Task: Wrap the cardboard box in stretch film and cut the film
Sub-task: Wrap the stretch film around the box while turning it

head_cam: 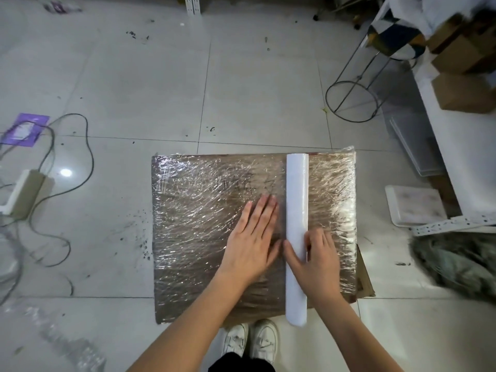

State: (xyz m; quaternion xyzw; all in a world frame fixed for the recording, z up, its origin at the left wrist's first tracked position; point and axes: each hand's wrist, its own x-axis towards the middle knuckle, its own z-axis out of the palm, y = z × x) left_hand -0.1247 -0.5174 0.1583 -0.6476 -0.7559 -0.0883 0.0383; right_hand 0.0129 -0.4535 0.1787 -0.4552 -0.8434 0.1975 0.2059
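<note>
A large flat cardboard box (pixel 204 216) lies on the tiled floor, its top covered in wrinkled stretch film. A white roll of stretch film (pixel 296 200) lies across the box top, running from the far edge to the near edge. My left hand (pixel 253 237) rests flat on the film-covered top just left of the roll, fingers spread. My right hand (pixel 314 260) sits on the roll's near part, thumb on its left side and fingers on its right.
A power strip with cables (pixel 22 196) lies to the left. A wire stool frame (pixel 351 100) stands at the back right beside white shelving (pixel 456 162) with cardboard boxes. A white tray (pixel 414 205) and a furry item (pixel 456 264) lie to the right. Crumpled film (pixel 67 342) lies near left.
</note>
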